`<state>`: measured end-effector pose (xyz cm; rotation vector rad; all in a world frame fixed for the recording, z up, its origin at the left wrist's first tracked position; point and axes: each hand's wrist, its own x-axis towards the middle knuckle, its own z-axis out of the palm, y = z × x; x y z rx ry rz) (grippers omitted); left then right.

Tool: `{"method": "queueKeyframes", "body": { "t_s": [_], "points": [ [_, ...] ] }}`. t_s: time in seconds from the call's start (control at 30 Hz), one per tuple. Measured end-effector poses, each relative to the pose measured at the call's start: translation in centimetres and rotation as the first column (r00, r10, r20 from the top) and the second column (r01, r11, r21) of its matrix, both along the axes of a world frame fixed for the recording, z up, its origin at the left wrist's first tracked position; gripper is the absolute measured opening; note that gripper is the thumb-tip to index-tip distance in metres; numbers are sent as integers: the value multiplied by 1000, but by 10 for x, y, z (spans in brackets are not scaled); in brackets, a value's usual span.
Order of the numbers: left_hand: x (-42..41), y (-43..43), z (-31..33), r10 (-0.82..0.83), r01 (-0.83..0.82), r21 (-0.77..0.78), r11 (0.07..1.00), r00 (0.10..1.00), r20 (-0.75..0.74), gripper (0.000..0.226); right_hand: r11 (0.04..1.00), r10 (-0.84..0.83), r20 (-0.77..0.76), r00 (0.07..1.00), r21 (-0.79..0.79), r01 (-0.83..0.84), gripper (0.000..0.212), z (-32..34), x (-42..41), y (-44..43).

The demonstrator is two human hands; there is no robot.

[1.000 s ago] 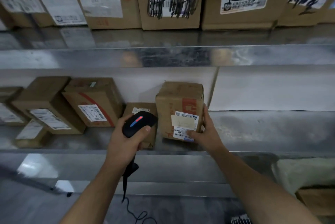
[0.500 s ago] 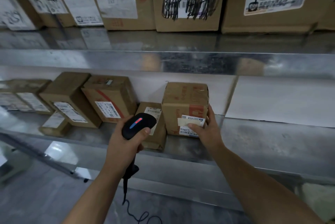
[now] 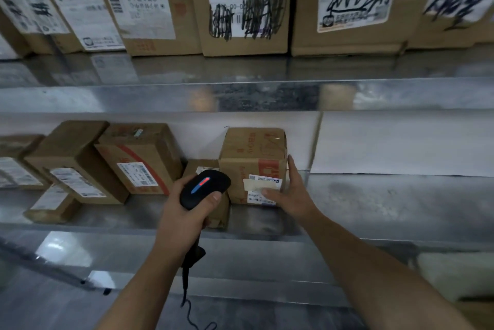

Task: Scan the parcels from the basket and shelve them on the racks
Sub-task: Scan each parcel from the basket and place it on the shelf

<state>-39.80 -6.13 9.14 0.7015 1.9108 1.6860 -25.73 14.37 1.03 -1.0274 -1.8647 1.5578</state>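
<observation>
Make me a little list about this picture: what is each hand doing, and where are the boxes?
Left hand: grips a black scanner with a red and blue light
Right hand: fingers straight along the right side of a small parcel, thumb on its label
Small parcel: upright on the lower shelf
Left of it: more brown boxes on the same shelf
Upper shelf: big boxes with white labels, some scribbled on
</observation>
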Motion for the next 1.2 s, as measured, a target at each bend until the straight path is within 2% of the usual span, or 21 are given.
{"method": "queueKeyframes", "body": {
  "t_s": [0.07,0.3,0.4,0.6,0.77,0.9,1.2],
  "points": [
    [1,2,2,-31,31,10,999,999,-15,42,999,-44,72,996,6,44,119,9,9,-7],
    [16,5,10,-224,225,13,974,971,-81,41,954,-220,285,933,261,146,73,29,58,-30],
    [26,7,11,-307,310,16,951,947,-93,40,924,-301,311,901,330,195,63,37,85,-47],
    [56,12,9,-504,506,34,862,862,-53,42,850,-471,326,820,414,325,57,41,143,-91],
    [88,12,7,-663,663,23,748,749,-2,49,786,-601,352,718,421,452,57,35,191,-129],
    [117,10,5,-728,729,7,685,685,-17,64,727,-681,383,624,456,513,55,30,223,-154],
    [187,22,-2,-833,833,-26,553,552,-35,63,602,-795,371,479,387,699,58,16,295,-197]
  ]
}}
